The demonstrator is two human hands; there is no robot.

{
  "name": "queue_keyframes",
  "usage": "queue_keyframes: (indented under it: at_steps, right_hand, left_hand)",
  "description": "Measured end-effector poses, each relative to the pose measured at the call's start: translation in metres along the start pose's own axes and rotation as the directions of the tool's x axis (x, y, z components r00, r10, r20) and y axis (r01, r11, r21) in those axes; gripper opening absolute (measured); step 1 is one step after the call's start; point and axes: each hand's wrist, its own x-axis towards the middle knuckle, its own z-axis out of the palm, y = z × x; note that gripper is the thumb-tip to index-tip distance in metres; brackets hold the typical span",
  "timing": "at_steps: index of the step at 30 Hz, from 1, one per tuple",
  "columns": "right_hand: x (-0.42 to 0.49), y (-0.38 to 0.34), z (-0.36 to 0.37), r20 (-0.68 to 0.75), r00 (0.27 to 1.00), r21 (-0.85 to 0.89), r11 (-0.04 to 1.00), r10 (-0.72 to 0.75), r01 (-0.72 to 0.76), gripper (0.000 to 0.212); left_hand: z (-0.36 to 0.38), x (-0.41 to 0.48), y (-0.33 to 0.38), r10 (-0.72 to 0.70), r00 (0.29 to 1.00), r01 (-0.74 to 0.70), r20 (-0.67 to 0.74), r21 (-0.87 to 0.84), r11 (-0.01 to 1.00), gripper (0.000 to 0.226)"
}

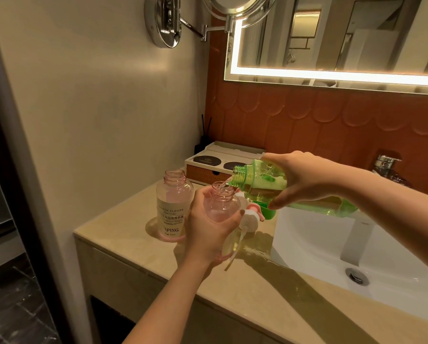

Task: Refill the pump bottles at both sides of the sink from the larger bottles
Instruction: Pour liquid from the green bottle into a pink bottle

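Right hand (304,180) gripping and tipping big green plastic bottle (282,189), liquid running into small pink clear bottle (221,204), left hand (208,229) holding it

Beige countertop (133,232) bears an uncapped pink bottle (174,207), pump head (251,217), drawer box (208,167).

The left hand (209,232), on a bare forearm angled up from below, has fingers and thumb curled round a small pink bottle (221,207), holding it upright. The right hand (307,180), on a bare forearm from the right, grips a green bottle (262,184) from above, tipped on its side, thumb on the near side.
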Motion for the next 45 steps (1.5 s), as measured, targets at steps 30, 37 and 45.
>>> queue_keyframes:
  at_steps: [30, 37, 45]
  right_hand:
    - [0.0021, -0.0013, -0.0065, -0.005, 1.000, -0.119, 0.993, -0.021, 0.020, 0.104]
    - [0.0016, -0.0036, -0.0079, -0.007, 0.999, -0.135, 0.990, -0.035, 0.033, 0.099]
    - [0.0026, -0.0017, -0.0041, -0.011, 1.000, -0.096, 0.995, -0.024, 0.023, 0.102]
  left_hand:
    - [0.0018, 0.0008, -0.0021, -0.012, 1.000, 0.012, -0.003, -0.041, 0.999, 0.063]
    - [0.0017, 0.0005, -0.0011, -0.001, 1.000, 0.001, -0.010, -0.040, 0.999, 0.064]
    - [0.0014, 0.0005, 0.0004, 0.011, 1.000, -0.011, -0.023, 0.009, 1.000, 0.065]
